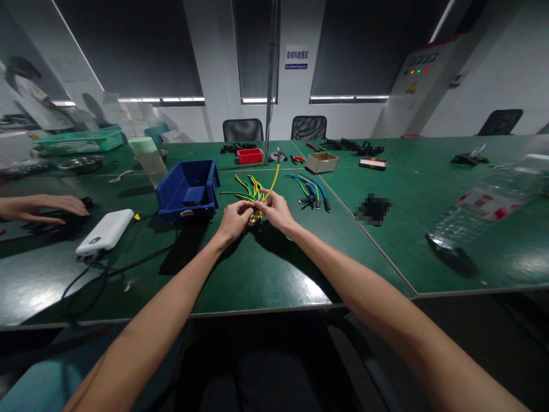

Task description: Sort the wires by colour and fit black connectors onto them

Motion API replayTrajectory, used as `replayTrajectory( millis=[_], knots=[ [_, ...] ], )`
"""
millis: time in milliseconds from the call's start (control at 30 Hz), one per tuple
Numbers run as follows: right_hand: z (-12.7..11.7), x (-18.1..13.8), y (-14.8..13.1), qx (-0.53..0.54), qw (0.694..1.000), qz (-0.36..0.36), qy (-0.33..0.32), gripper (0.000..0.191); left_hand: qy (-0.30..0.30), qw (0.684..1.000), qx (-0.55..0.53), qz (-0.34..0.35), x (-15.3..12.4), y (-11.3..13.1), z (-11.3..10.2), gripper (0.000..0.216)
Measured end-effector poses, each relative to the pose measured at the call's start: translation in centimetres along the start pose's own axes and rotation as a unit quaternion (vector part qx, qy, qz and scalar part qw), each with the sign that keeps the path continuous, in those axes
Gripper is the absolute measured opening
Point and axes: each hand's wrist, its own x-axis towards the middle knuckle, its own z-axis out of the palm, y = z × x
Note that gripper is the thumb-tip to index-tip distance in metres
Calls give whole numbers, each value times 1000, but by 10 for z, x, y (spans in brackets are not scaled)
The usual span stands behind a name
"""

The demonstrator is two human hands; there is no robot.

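Note:
Both my hands meet over a pile of yellow and green wires [247, 186] on the green table [274, 274]. My right hand [278, 213] is closed in a pinch on a yellow wire [275, 177], whose upper end stands up and curves above the fingers. My left hand [234, 221] is closed too, its fingertips pressed together right beside the right ones. What lies between the left fingertips is too small to make out. To the right of my hands is a second bunch of blue, green and yellow wires [315, 189] with dark ends.
A blue bin [189, 186] and a dark flat phone-like slab [184, 249] lie left, with a white power bank [106, 232] and cables. A co-worker's hand [51, 207] is farther left. Behind are a red tray [250, 156] and cardboard box [322, 162]; a bottle [480, 203] stands right.

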Motion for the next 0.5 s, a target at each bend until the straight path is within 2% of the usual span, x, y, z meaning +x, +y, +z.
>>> replayTrajectory(
  millis=[333,500],
  knots=[
    [-2,-4,-10,-51,998,-35,-12,46,-20,1000,-21,0,2,-5,-1,26],
    [-2,-4,-9,-37,998,-34,-27,57,-13,999,-47,2,2,-5,-2,27]
  ],
)
